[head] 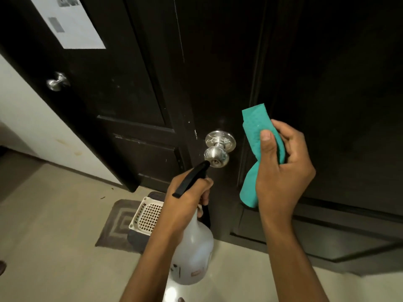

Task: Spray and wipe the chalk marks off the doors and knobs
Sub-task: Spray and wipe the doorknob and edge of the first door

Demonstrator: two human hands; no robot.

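A: Your left hand (185, 201) was curled round the neck of the spray bottle (193, 253), finger on the trigger, black nozzle (196, 174) just beside the silver knob (216, 156) on the dark door (218, 73).

B: And my right?

A: Your right hand (283, 168) was raised right of the knob, thumb and fingers pinching the folded teal cloth (253, 127). Cloth was apart from the knob, near the door face. Chalk scribbles showed on the knob's rose plate (220, 139).

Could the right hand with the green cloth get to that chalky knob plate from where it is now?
Probably yes. The right hand holds the green cloth just beside the knob plate, with open space between them. The spray bottle nozzle points at the knob from below, not blocking that side.
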